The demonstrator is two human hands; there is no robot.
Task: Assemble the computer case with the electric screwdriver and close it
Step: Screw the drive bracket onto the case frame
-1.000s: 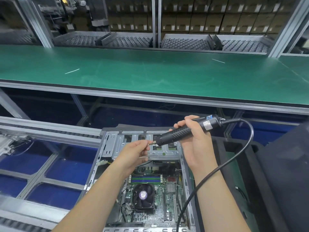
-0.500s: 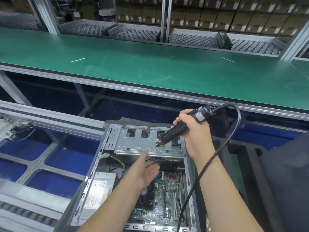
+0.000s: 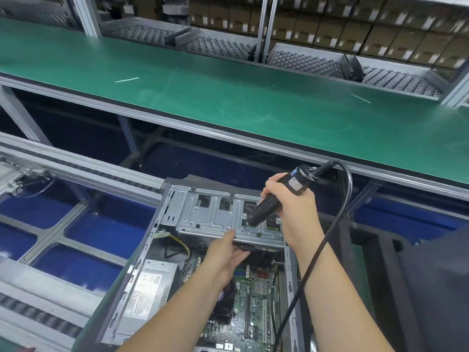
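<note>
— both hands are over the open computer case, which lies on its side right below the person, its inside facing up. where does each one sit?

— the right hand is curled round the black electric screwdriver, which slants down and to the left so that its tip meets the grey drive bracket at the far end of the case (near the bracket's front edge, just right of its middle). its black cord loops up from the tool's back end and falls past the right forearm.

— and the left hand?

— it reaches in from below, its fingers under the bracket's near edge and its thumb up against that edge, holding the bracket. it sits just left of and below the screwdriver tip, close to it but apart.

— what else is in the case?

— the motherboard lies under the left wrist, and the power supply lies at the left wall.
</note>
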